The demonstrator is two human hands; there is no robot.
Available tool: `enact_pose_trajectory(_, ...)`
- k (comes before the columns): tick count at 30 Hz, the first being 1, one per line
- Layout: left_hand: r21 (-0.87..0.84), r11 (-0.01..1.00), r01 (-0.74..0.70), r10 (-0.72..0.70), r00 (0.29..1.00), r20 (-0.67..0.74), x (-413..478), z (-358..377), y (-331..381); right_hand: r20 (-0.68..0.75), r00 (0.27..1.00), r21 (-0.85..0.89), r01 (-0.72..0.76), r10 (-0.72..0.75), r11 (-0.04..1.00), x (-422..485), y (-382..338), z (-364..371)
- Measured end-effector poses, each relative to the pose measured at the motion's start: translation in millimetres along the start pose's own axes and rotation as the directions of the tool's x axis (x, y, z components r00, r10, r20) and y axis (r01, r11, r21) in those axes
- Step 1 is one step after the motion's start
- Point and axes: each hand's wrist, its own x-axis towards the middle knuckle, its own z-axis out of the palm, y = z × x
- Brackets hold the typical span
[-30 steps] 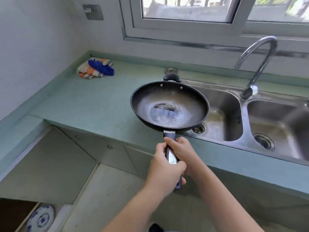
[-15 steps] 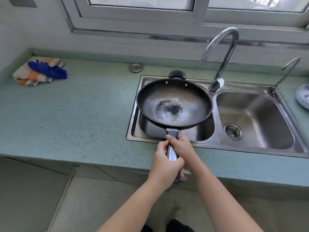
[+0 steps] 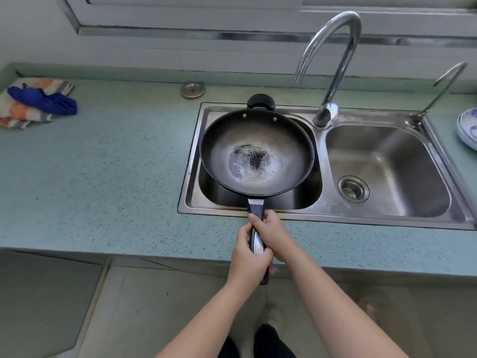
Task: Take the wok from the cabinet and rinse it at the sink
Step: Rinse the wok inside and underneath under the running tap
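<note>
A black wok (image 3: 255, 148) with a worn, pale patch in its middle hangs over the left basin of the steel double sink (image 3: 387, 218). Its long dark handle points toward me. My left hand (image 3: 249, 257) is wrapped around the lower part of the handle. My right hand (image 3: 271, 233) grips the same handle just above it, near the sink's front rim. A small black helper handle sits on the wok's far side. The tall curved tap (image 3: 330, 55) stands behind the divider, its spout to the right of the wok; no water is running.
The green speckled counter (image 3: 103, 177) spreads left of the sink. A striped cloth with a blue rag (image 3: 38, 102) lies at its far left. A round metal drain cap (image 3: 192, 89) sits behind the sink. A thin second tap (image 3: 444, 83) and a blue-patterned plate (image 3: 468, 129) are at the right.
Both hands have carried the wok from above the counter edge to over the left basin and lowered it; my view has shifted right and closer to the sink.
</note>
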Motion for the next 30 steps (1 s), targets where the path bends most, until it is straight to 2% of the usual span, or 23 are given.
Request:
enact_pose_trajectory(4, -0.028, 0.999, -0.025, 0.025, 1.000, -0.018, 6, 3, -15, -0.064, 0.997, -0.110, 0.032, -0.039, 0.993, -4, 8, 0)
enact_pose_trajectory(8, -0.012, 0.999, -0.047, 0.046, 0.998, -0.051, 10, 4, -28, -0.076, 0.996, -0.105, 0.035, -0.043, 0.994, -9, 19, 2)
enact_pose_trajectory(10, 0.031, 0.998, -0.050, 0.052, 0.997, -0.052, 11, 3, -32, -0.080, 0.996, -0.103, 0.037, -0.045, 0.994, -10, 21, 1)
enact_pose_trajectory(13, 0.108, 0.993, -0.050, 0.049, 0.999, 0.018, 10, 0, -34, -0.081, 0.995, -0.105, 0.045, -0.053, 0.993, -11, 23, 1)
enact_pose_trajectory(18, 0.337, 0.936, -0.102, 0.082, 0.994, 0.073, 6, -16, -31, -0.094, 0.994, -0.155, 0.035, -0.050, 0.987, -18, 25, 0)
enact_pose_trajectory(21, 0.481, 0.853, -0.204, 0.182, 0.979, 0.092, 5, -27, -26, -0.126, 0.990, -0.220, 0.034, -0.063, 0.975, -26, 25, -5)
enact_pose_trajectory(25, 0.658, 0.684, -0.314, 0.273, 0.947, 0.167, 16, -38, -14, -0.169, 0.979, -0.281, 0.059, -0.110, 0.958, -36, 16, -17)
enact_pose_trajectory(30, 0.756, 0.453, -0.473, 0.497, 0.838, 0.226, 28, -36, 12, -0.238, 0.934, -0.437, 0.143, -0.268, 0.888, -40, 6, -40)
